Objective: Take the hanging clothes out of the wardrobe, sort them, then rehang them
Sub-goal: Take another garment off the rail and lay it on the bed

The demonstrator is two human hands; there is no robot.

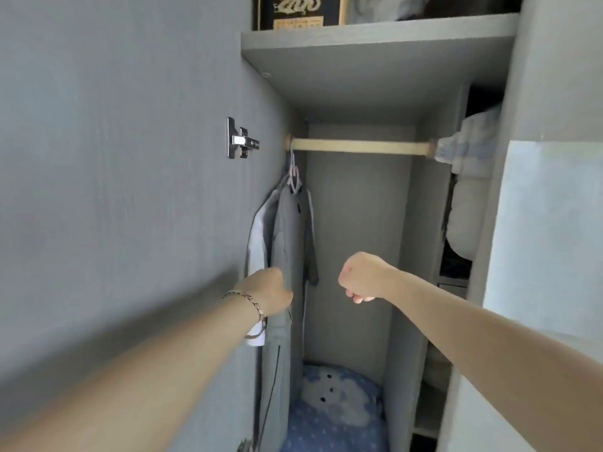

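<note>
Forearms (146,370) are stretched into the wardrobe (359,223) — left hand (270,290) is set against the grey garment (290,230) hung at the left end of the rail (359,147), grip can't be told, right hand (359,277) is curled w/ nothing held — fabric's judged soft, light, best lifted by its hanger (294,177).

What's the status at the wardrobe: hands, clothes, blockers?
Left hand at grey garment, grip hidden. Right hand fisted, empty. Garment hangs far left on rod. Nothing blocking.

One white garment (257,236), one grey garment (288,236), one wooden rail (359,146), one hinge (240,138), one blue cushion (313,432).
</note>
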